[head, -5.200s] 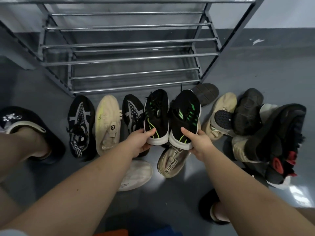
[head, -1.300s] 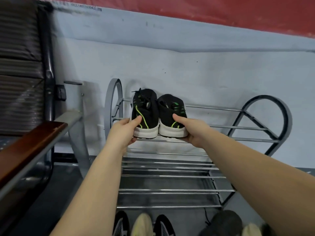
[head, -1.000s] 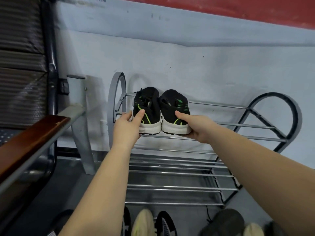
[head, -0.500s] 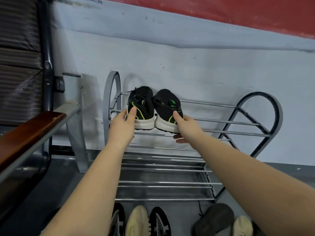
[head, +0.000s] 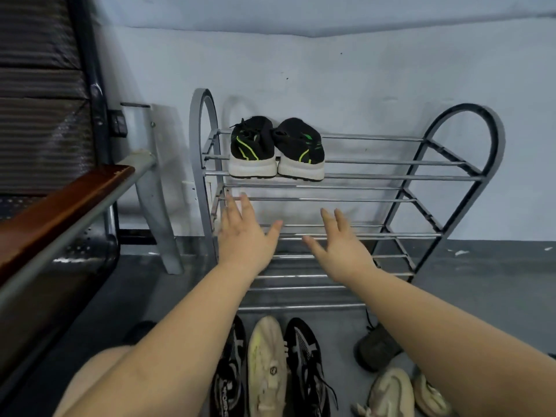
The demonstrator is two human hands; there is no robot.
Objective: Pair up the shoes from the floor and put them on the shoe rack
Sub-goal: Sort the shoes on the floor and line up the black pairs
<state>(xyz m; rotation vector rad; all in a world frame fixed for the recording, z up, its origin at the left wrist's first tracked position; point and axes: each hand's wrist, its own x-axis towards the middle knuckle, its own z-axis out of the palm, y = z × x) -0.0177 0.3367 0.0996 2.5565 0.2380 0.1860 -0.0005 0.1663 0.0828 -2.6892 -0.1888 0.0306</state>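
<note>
Now released and withdrawn from black-and-green pair (head: pixel 276 149): left hand (head: pixel 245 236) and right hand (head: pixel 341 243), each grip apart, empty. Pair seated side by side at left end of shoe rack (head: pixel 421 177) top shelf. Remaining: floor shoes (head: pixel 267 365), unpaired.
</note>
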